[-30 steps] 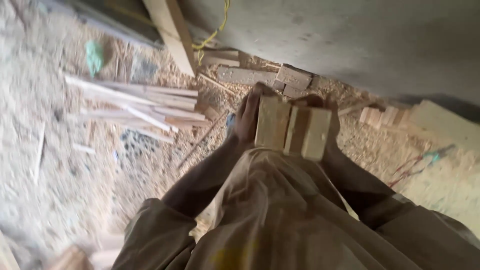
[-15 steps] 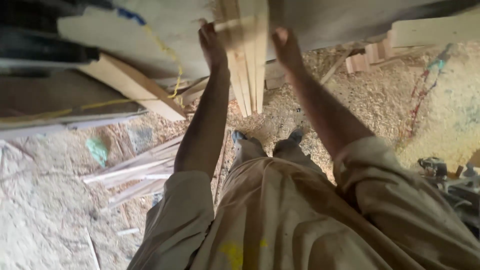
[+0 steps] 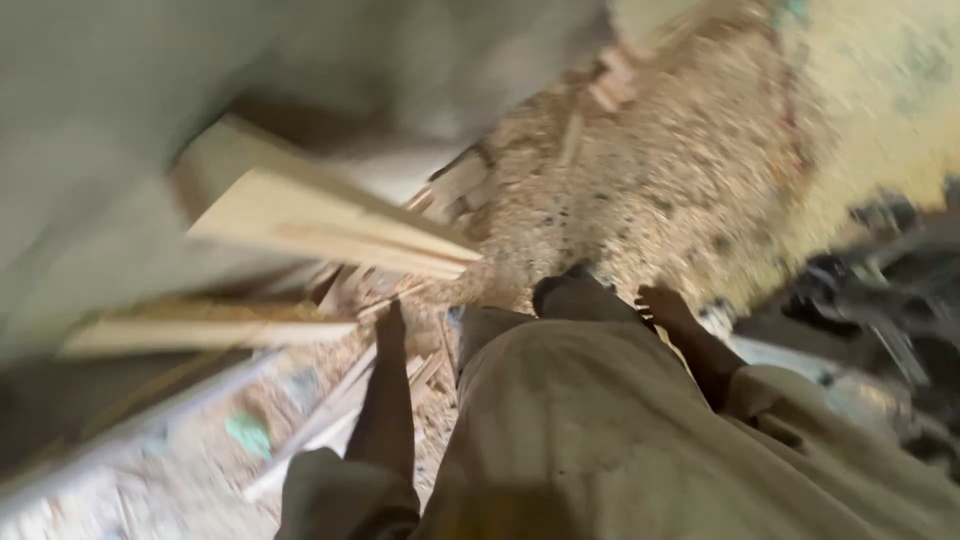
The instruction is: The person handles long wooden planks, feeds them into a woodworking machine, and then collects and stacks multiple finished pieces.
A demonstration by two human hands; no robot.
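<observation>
Hands: two, both empty, fingers loose and open. Left hand (image 3: 390, 322) hangs just under one pale wooden plank (image 3: 330, 225) lying tilted; right hand (image 3: 665, 305) over sawdust floor (image 3: 680, 170). Frame blurred.

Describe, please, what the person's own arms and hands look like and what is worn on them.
Both hands are bare: the left hand and right hand show no gloves. Loose khaki sleeves are pushed up above the elbows, leaving the forearms uncovered. The picture is blurred, so rings or marks cannot be made out.
</observation>
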